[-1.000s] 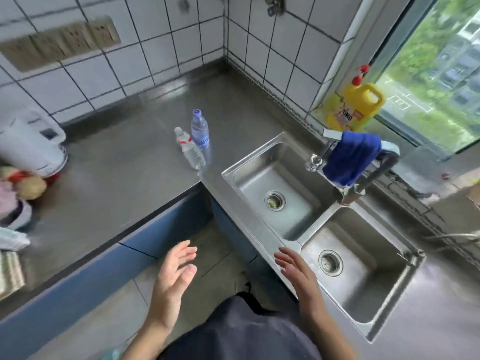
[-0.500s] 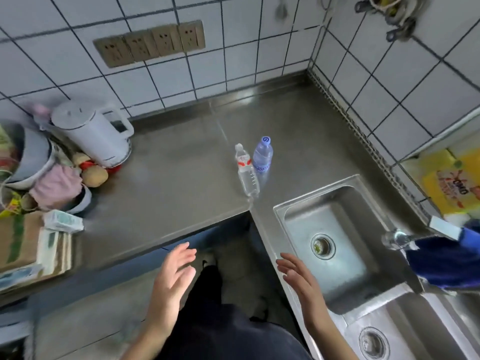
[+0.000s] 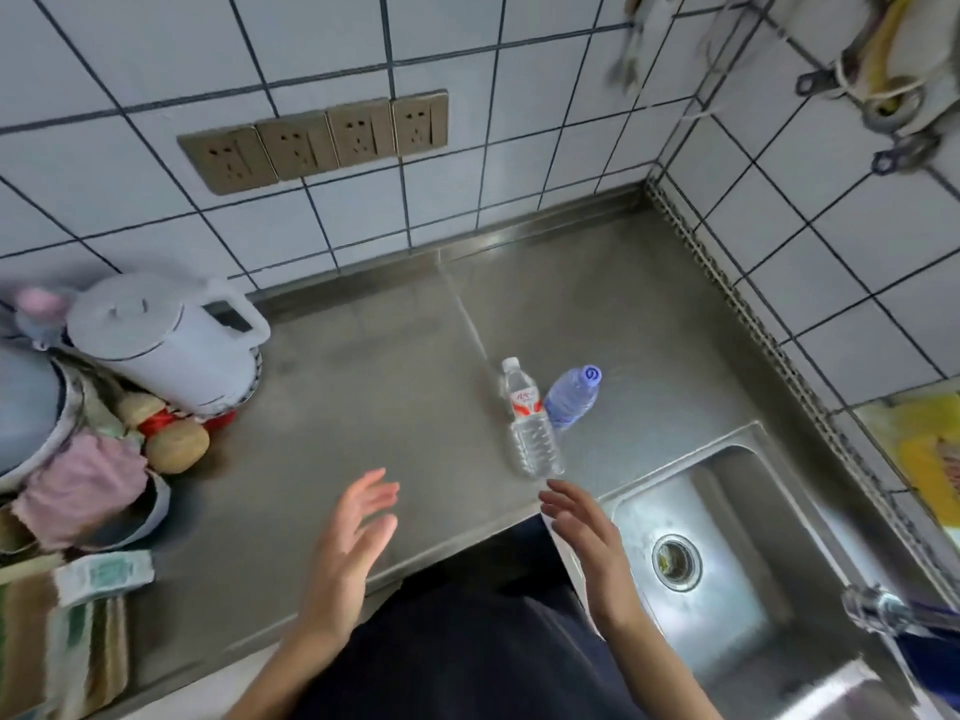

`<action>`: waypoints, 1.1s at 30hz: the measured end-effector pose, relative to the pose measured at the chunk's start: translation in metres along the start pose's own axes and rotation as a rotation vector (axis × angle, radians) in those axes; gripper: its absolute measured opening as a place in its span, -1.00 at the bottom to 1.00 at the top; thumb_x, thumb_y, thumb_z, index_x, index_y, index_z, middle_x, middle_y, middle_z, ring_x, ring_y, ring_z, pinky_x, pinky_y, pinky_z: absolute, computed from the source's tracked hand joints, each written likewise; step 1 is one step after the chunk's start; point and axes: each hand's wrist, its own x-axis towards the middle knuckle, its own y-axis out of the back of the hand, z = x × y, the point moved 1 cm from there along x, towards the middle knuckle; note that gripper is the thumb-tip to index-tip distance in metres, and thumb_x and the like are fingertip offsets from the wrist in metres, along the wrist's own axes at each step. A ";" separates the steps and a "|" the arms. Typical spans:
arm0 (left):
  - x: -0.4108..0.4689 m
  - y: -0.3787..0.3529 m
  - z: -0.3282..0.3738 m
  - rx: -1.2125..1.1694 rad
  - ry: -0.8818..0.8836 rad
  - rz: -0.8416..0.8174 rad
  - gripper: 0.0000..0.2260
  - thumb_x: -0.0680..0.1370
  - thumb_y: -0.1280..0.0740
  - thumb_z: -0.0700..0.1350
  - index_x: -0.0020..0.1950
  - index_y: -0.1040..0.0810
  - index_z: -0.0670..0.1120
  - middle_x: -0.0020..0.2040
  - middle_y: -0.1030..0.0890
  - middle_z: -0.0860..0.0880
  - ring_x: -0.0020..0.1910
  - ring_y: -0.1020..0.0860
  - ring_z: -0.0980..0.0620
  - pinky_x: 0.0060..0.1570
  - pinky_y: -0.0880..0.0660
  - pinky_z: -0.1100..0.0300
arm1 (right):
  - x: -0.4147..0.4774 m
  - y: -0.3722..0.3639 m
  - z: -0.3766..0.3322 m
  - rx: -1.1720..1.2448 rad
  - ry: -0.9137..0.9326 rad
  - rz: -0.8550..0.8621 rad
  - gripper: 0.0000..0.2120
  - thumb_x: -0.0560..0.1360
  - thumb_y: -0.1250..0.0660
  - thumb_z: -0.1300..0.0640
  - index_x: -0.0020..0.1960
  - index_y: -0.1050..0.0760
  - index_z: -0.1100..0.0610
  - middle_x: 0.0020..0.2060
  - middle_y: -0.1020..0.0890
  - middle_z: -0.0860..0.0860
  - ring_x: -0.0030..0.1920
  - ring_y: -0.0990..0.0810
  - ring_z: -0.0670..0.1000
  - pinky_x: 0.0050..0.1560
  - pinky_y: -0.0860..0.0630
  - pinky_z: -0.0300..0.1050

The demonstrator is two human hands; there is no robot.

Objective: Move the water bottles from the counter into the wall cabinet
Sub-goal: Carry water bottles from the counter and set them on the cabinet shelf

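Observation:
Two water bottles stand side by side on the steel counter (image 3: 374, 387), near its inner corner. The clear bottle (image 3: 531, 423) has a white cap and a red label. The blue-tinted bottle (image 3: 572, 396) with a blue cap is just right of it. My left hand (image 3: 353, 543) hovers over the counter's front edge with fingers straight, holding nothing. My right hand (image 3: 587, 532) is also empty, its fingertips a short way below the clear bottle, not touching it. The wall cabinet is out of view.
A white electric kettle (image 3: 166, 340) stands at the left with bowls, a pink cloth (image 3: 83, 485) and potatoes (image 3: 176, 449) beside it. A steel sink (image 3: 727, 543) lies to the right, with a faucet (image 3: 883, 610) at its edge. Wall sockets (image 3: 317, 142) sit on the tiled wall.
The view has swung left and closer to the counter. Both hands have risen from below the counter edge toward the bottles. The bottles have not moved.

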 end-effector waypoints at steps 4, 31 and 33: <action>0.042 -0.023 -0.001 0.008 0.102 -0.045 -0.56 0.52 -0.42 0.23 0.40 -0.56 0.29 0.31 -0.68 0.03 0.35 -0.62 0.03 0.34 -0.46 0.07 | 0.033 0.026 -0.003 0.011 -0.050 0.160 -0.67 0.62 -0.34 0.40 0.31 -0.62 0.13 0.24 -0.70 0.19 0.35 -0.62 0.22 0.31 -0.55 -0.08; 0.219 -0.256 -0.053 0.427 0.576 0.064 -0.73 0.49 -0.58 -0.05 0.12 -0.66 -0.09 0.07 -0.74 -0.16 -0.03 -0.73 -0.12 -0.07 -0.67 0.10 | 0.246 0.057 0.017 -0.241 0.012 0.093 -0.44 0.33 -0.70 0.28 0.17 -0.55 -0.08 -0.07 -0.72 -0.24 -0.08 -0.70 -0.27 -0.06 -0.60 -0.38; 0.215 -0.241 -0.049 0.343 0.548 0.027 -0.86 0.49 -0.57 -0.13 -0.06 -0.63 -0.01 -0.09 -0.74 -0.06 -0.20 -0.71 -0.01 -0.34 -0.54 0.29 | 0.242 0.058 0.015 -0.205 -0.020 0.100 -0.46 0.31 -0.70 0.21 0.22 -0.59 0.04 0.01 -0.75 -0.07 -0.06 -0.72 -0.19 -0.07 -0.59 -0.36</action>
